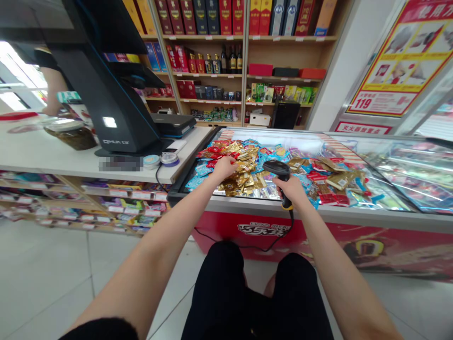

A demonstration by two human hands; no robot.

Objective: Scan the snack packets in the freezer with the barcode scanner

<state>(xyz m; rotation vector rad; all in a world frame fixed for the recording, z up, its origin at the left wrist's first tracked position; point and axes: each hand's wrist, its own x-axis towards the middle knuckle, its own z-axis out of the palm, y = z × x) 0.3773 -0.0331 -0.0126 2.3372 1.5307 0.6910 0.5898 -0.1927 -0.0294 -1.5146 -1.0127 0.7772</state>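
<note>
My left hand reaches down over a heap of foil snack packets and its fingers rest on the gold and red ones. I cannot tell whether it grips one. My right hand is shut around the handle of a black corded barcode scanner, whose head points down and to the left over blue packets. A thin black cable hangs from the scanner's yellow-tipped base. The packets lie inside a glass-topped chest freezer.
A white counter to the left carries a black checkout terminal and a jar. Behind the freezer stand wooden shelves of boxed liquor and bottles. A person's arm shows beyond the terminal.
</note>
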